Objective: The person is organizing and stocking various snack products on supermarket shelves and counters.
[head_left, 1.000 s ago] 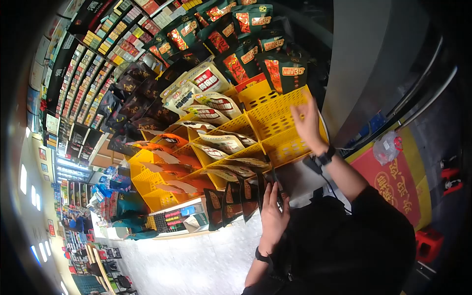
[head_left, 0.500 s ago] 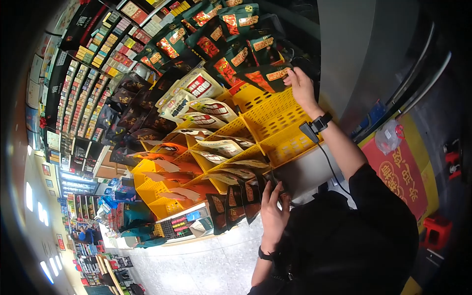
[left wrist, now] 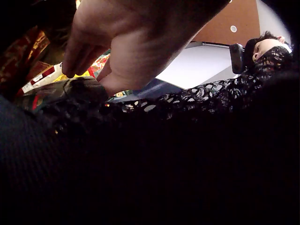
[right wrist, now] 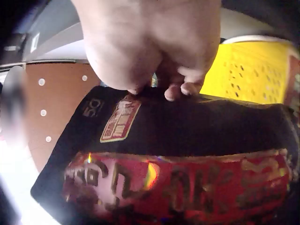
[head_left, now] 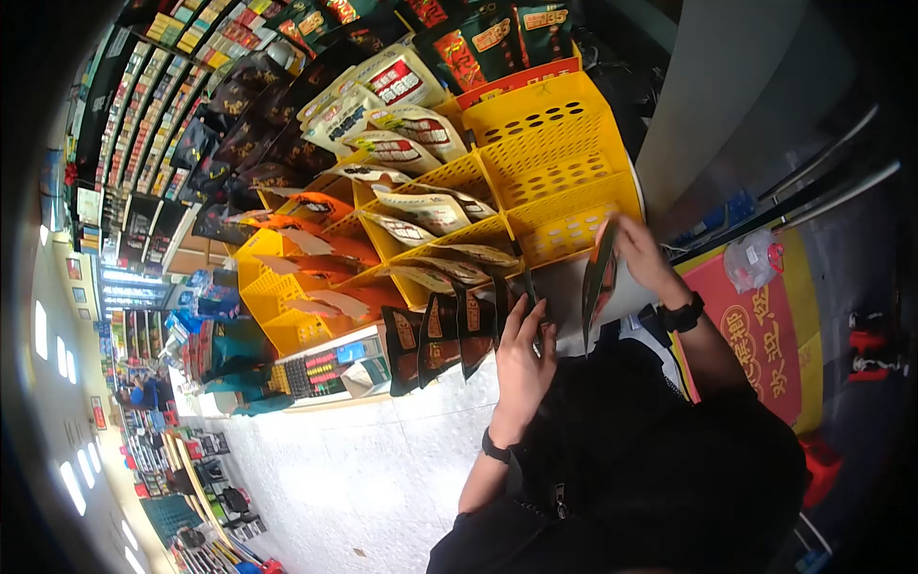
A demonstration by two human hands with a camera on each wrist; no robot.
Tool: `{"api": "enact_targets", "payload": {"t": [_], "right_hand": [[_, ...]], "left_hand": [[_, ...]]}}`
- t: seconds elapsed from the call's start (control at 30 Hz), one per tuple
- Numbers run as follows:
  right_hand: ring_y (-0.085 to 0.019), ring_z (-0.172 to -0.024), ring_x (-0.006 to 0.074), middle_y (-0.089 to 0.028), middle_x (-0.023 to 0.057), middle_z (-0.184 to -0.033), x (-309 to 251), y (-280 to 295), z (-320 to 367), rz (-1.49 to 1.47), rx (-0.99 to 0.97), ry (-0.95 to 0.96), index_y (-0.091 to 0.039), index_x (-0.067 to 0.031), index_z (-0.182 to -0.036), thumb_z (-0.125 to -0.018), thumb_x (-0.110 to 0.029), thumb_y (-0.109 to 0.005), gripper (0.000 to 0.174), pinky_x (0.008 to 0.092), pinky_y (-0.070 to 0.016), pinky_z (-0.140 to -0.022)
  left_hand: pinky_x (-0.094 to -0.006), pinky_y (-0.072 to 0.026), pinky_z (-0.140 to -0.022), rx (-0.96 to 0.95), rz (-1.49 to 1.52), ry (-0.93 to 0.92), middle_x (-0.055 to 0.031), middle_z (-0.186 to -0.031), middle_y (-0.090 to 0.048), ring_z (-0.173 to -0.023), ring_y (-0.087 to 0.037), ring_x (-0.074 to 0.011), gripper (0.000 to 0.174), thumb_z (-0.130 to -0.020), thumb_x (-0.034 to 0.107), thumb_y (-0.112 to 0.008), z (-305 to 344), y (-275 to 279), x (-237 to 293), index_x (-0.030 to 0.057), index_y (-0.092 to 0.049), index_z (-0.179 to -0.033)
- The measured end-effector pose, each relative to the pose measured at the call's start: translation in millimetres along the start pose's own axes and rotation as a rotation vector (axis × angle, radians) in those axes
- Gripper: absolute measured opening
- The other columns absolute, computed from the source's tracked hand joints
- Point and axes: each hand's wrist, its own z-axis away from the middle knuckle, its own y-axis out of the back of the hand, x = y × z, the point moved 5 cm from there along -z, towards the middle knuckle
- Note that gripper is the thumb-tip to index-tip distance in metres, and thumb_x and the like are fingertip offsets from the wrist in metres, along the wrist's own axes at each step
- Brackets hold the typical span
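In the head view my right hand point(head_left: 645, 256) grips a dark green pouch point(head_left: 600, 273) by its top edge, right of the yellow basket point(head_left: 564, 187). The right wrist view shows that pouch's red printed panel and a small label, with the fingertips curled over its upper edge. My left hand point(head_left: 524, 368) rests its nearly straight fingers against the near end of a row of dark pouches point(head_left: 440, 340) standing before the basket. A dark pouch edge point(left wrist: 84, 89) overlaps the left fingertips in the left wrist view.
White pouches point(head_left: 421, 210) and orange pouches point(head_left: 325, 244) fill several basket compartments. More green pouches point(head_left: 478, 48) stand behind. A grey pillar point(head_left: 727, 96) rises at the right, above a red and yellow mat point(head_left: 755, 335). Cigarette shelves line the far left.
My right hand reached to the green pouches at the back, took one and brought it down to the basket's near right side. The left hand stays at the dark row.
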Motion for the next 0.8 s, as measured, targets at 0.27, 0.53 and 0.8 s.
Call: {"api": "enact_targets", "payload": {"t": [0.27,0.53,0.8], "right_hand": [[-0.058,-0.089,0.0108,-0.064,0.0043,-0.096,45.8,-61.7,0.9,-0.095,-0.177,-0.102,-0.059,0.0014,-0.117,-0.104,-0.012,-0.048,0.022,0.0266,-0.0473,-0.081],[-0.061,-0.113,0.0210,-0.060,0.0121,-0.127,23.0,-46.8,8.4,0.061,-0.011,0.035,-0.052,0.0002,-0.134,-0.097,-0.001,-0.053,0.036,0.0288,-0.0464,-0.095],[-0.058,-0.084,0.0089,-0.059,0.0055,-0.121,-4.8,-6.2,40.7,0.020,0.156,-0.100,-0.051,-0.0005,-0.135,-0.097,-0.007,-0.061,0.040,0.0230,-0.0466,-0.075]], "left_hand": [[-0.0411,-0.0541,-0.093,-0.004,-0.075,-0.023,-0.0245,-0.136,-0.055,-0.115,-0.062,-0.0413,0.036,-0.089,0.007,-0.067,4.4,-5.8,-2.1,0.0026,-0.064,-0.125],[-0.0408,-0.0528,-0.091,0.084,-0.018,0.023,-0.0206,-0.127,-0.061,-0.110,-0.063,-0.0395,0.030,-0.087,0.007,-0.070,13.1,8.1,4.0,0.0015,-0.068,-0.116],[-0.0347,-0.0571,-0.076,0.097,0.012,0.053,-0.0141,-0.098,-0.069,-0.089,-0.070,-0.0269,0.029,-0.084,0.012,-0.078,18.2,27.7,22.7,0.0000,-0.071,-0.109]]}}
